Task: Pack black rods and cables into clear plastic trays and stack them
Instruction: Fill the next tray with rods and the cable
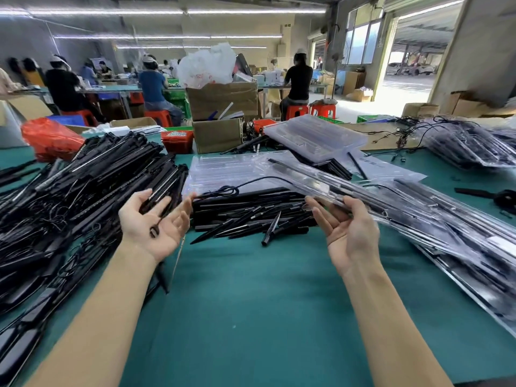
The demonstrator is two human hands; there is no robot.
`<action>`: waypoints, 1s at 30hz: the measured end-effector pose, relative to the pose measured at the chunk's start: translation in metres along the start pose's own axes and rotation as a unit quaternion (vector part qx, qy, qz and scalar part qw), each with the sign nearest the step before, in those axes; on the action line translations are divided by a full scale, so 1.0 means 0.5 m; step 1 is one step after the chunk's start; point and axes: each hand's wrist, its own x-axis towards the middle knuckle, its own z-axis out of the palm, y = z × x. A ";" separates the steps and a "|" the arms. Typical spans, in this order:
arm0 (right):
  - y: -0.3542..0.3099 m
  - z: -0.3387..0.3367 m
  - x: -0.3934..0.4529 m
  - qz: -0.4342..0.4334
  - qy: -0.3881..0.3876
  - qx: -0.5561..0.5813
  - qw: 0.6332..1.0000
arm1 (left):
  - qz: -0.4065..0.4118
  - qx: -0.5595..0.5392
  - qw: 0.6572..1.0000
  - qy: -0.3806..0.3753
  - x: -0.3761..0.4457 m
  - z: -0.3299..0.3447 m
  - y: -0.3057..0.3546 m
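Observation:
My left hand (pixel 159 222) is palm up with relaxed fingers; a thin black rod and a cable plug (pixel 154 230) lie across it. My right hand (pixel 347 233) is also palm up with straight fingers, its fingertips touching the near end of a clear plastic tray (pixel 371 191) that has black rods and a cable in it. That tray slants across a stack of packed trays (pixel 469 252) on the right. A large heap of black rods and cables (pixel 92 180) fills the left side. Short black spikes (pixel 245 216) lie piled between my hands, with empty clear trays (pixel 220 170) behind them.
Green table (pixel 251 308) in front of me. More clear trays (pixel 315 135) and another packed stack (pixel 474 146) sit at the back right. Cardboard boxes (pixel 220 104), a red bag (pixel 50 138) and a red box (pixel 177 139) line the far edge. Seated people work beyond.

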 end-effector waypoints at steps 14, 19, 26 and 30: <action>0.000 -0.005 0.065 -0.079 0.047 -0.017 0.996 | -0.016 0.078 0.990 0.115 0.002 -0.036 -0.070; -0.073 -0.035 0.117 -0.124 0.128 0.022 0.984 | 0.047 0.232 0.961 0.142 -0.002 -0.037 -0.076; -0.113 -0.075 0.153 -0.128 0.258 -0.012 0.958 | 0.200 0.338 0.900 0.191 0.002 -0.042 -0.067; -0.115 -0.087 0.151 -0.104 0.311 -0.119 0.937 | 0.235 0.376 0.874 0.198 0.001 -0.051 -0.066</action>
